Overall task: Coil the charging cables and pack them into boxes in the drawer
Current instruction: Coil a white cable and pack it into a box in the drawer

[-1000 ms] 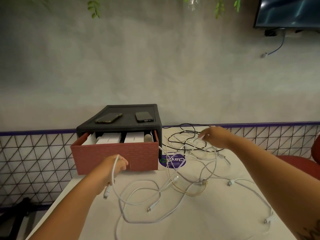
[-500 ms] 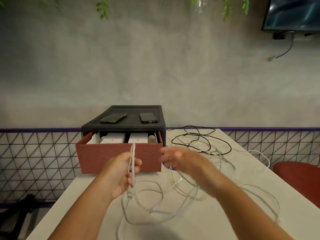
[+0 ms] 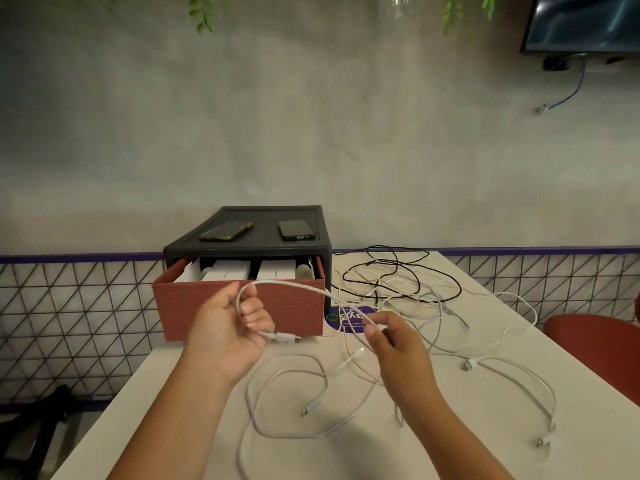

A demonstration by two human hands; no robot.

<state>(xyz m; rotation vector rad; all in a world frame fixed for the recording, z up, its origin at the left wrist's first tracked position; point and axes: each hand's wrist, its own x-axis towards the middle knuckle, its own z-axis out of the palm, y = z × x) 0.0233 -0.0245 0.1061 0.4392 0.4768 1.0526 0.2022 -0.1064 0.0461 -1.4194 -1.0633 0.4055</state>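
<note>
Fingers (image 3: 254, 311) of the left hand (image 3: 225, 327) curl round a loop of white cable (image 3: 294, 285), palm up, with the plug (image 3: 285, 337) poking out to the right below them; thumb and forefinger (image 3: 372, 332) of the right hand (image 3: 398, 344) pinch the same cable further along, the other fingers loosely bent. Both hands hang above the table (image 3: 588, 445), just in front of the drawer (image 3: 173, 313); the cable arcs between them and its slack lies in wide loops on the tabletop between the forearms.

The table is pale and plain; a tangle (image 3: 450, 327) of white and black cables sprawls over its far right part. The red drawer stands pulled out of a black cabinet (image 3: 322, 237) at the table's back left; white boxes (image 3: 228, 270) sit inside it; two phones (image 3: 227, 232) lie flat on the cabinet's top; a purple sticker (image 3: 349, 317) lies just right of the drawer. Behind rises a grey wall (image 3: 311, 133), with triangle-patterned tiles (image 3: 69, 306) below a purple stripe; a screen (image 3: 585, 22) hangs at upper right with a blue lead (image 3: 568, 95) dangling under it; leaves (image 3: 202, 15) droop from above.

The drawer's front hides all but the tops of the boxes, so their number is unclear; the sticker's print is too small to read; the screen, a red chair (image 3: 595, 341) and the slack cable are cut off by the frame; a dark shape (image 3: 34, 420) on the floor at left is too dim to make out.
</note>
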